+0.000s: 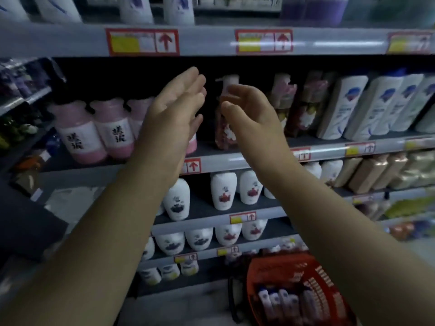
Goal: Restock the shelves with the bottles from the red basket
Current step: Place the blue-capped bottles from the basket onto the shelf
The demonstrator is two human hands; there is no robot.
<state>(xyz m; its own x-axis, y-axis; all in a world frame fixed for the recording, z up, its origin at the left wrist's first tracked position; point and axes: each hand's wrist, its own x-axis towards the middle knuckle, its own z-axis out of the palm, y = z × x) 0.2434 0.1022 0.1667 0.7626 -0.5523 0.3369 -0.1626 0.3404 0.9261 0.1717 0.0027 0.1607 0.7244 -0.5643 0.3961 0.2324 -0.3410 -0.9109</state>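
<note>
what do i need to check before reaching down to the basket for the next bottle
1. Pump bottle upright on the shelf: ok.
2. Right hand off the pump bottle: cannot tell; its curled fingers overlap the neck.
3. Left hand free: ok, fingers straight, holding nothing.
4. Room on the shelf to the left of the pump bottle: ok, a gap shows there.
5. Red basket has stock: ok, bottles lie inside.

One view, head-worn and wide-angle: we face the shelves squarely from close by, tilted a little downward, the red basket low at our right.
</note>
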